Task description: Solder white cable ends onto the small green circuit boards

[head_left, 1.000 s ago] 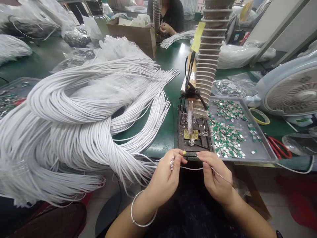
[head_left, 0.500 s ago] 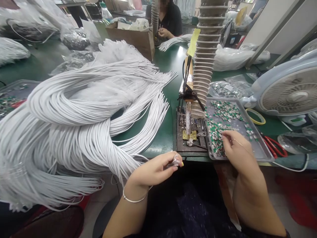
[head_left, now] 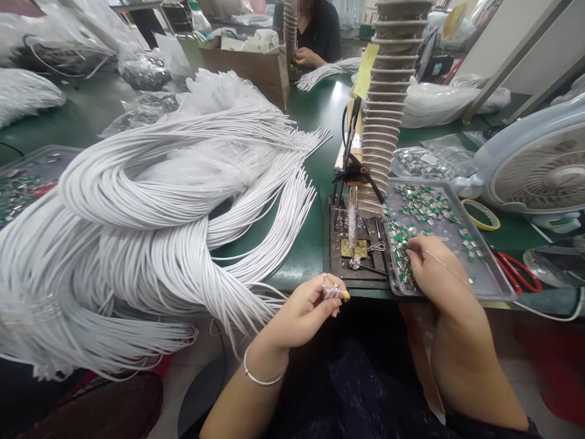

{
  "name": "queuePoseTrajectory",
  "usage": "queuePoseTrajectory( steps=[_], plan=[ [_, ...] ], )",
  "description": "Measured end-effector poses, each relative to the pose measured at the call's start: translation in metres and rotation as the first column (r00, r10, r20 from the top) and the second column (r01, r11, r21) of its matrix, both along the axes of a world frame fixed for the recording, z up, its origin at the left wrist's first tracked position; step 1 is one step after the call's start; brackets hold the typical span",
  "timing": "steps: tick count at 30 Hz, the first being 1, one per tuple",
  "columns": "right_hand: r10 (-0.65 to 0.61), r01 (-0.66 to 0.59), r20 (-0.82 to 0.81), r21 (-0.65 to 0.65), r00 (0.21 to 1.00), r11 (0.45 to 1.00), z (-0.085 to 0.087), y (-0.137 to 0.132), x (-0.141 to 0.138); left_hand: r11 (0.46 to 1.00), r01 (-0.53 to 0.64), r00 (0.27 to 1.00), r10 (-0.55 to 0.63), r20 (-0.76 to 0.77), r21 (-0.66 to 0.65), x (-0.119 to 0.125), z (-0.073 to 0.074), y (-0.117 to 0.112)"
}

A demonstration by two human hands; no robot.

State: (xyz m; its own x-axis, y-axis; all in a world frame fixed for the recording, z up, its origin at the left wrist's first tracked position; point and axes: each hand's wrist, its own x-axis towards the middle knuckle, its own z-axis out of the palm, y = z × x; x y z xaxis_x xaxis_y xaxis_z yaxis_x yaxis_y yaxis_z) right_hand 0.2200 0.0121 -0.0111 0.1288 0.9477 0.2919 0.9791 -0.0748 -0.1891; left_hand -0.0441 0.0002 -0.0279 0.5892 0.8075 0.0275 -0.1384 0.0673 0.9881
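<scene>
My left hand (head_left: 307,308) is closed near the table's front edge, pinching the stripped ends of a few thin white wires (head_left: 329,291). My right hand (head_left: 437,268) rests in the grey metal tray (head_left: 484,277), its fingertips pinched down among the small green and silver circuit pieces (head_left: 418,207). A thin wire runs over its back. Between the hands, a soldering iron (head_left: 351,210) hangs over a dark stand (head_left: 354,265) with a yellow pad.
A large heap of looped white cables (head_left: 150,207) fills the left of the green table (head_left: 315,110). A ribbed fume hose (head_left: 384,103) rises behind the stand. A white fan (head_left: 542,167), red scissors (head_left: 521,271) and a tape roll (head_left: 479,213) lie right. Another person works at the far end.
My right hand left the wire it held in front of me and went right into the tray, where it stays. My left hand kept the wire ends, shifting slightly.
</scene>
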Motion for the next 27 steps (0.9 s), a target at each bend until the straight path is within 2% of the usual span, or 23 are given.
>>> queuePoseTrajectory(
  steps=[8,13,15,20,23,25,27],
  plan=[
    [0.069,-0.066,-0.032,0.083,0.997,0.994,0.000,-0.004,-0.003,0.987,-0.152,0.988,0.152,0.001,-0.044,0.011,0.009,-0.006],
    [0.049,-0.049,0.005,-0.006,0.999,0.999,0.000,-0.001,-0.006,0.974,-0.211,0.977,0.211,-0.014,-0.082,0.014,0.011,-0.009],
    [0.047,-0.047,-0.019,0.012,0.999,0.999,0.000,-0.001,-0.006,0.967,-0.236,0.972,0.234,-0.033,-0.093,0.015,0.010,-0.010],
    [0.083,-0.056,-0.151,0.174,0.985,0.983,0.001,-0.006,-0.005,0.956,-0.270,0.963,0.267,-0.044,-0.115,0.018,0.008,-0.011],
    [0.107,-0.049,-0.251,0.228,0.962,0.972,0.006,-0.012,-0.011,0.945,-0.289,0.957,0.288,-0.031,-0.155,0.020,0.006,-0.011],
    [0.135,-0.046,-0.365,0.242,0.921,0.969,0.010,-0.018,-0.018,0.937,-0.298,0.954,0.300,-0.017,-0.180,0.021,0.005,-0.011],
    [0.157,-0.042,-0.511,0.229,0.845,0.973,0.014,-0.023,-0.027,0.929,-0.312,0.948,0.318,-0.004,-0.200,0.023,0.006,-0.010]
  ],
)
